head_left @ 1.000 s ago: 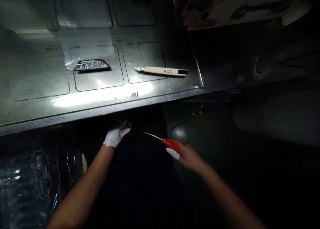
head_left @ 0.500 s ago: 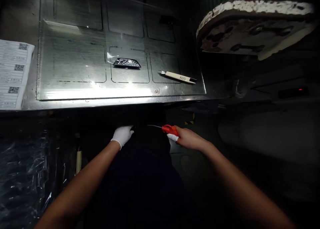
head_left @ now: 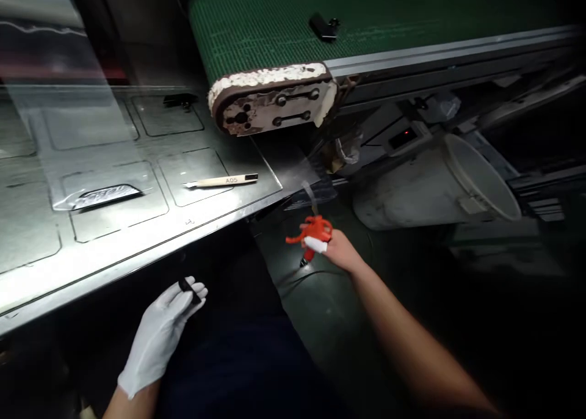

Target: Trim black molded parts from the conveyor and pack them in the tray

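My left hand, in a white glove, is closed on a small black part in front of the table's near edge. My right hand is bare apart from a white covering on one finger. It grips a red air blow gun, whose thin nozzle tilts upward and whose handle end hangs over the floor. On the table lie a craft knife marked A05 and a dark trapezoid-shaped piece in clear film.
A green conveyor belt with a black part on it juts in at upper right. Another black part lies on the marked metal table. A large pale bin lies on its side at right.
My view has swung right, bringing the conveyor and bin into sight. The blow gun has turned from pointing left to pointing up. My left hand has turned, showing the black part.
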A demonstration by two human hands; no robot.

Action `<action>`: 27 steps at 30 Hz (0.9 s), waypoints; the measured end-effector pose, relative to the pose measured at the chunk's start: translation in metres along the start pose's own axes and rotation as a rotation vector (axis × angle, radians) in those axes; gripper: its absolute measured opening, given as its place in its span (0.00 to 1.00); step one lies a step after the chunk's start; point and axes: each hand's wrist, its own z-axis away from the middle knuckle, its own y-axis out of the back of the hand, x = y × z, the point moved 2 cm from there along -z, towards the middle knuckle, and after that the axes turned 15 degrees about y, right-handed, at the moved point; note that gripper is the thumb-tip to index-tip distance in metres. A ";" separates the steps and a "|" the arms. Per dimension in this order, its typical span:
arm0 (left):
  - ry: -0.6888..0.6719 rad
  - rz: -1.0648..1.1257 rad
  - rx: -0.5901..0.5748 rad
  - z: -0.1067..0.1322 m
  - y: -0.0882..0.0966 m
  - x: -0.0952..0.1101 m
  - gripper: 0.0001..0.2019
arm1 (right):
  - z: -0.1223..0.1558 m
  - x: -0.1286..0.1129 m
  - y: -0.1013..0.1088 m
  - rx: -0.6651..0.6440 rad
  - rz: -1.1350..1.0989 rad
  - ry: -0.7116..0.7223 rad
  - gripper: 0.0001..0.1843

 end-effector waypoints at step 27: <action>-0.647 0.229 0.125 0.115 -0.034 0.089 0.14 | -0.076 -0.251 -0.128 -0.368 -0.124 1.205 0.07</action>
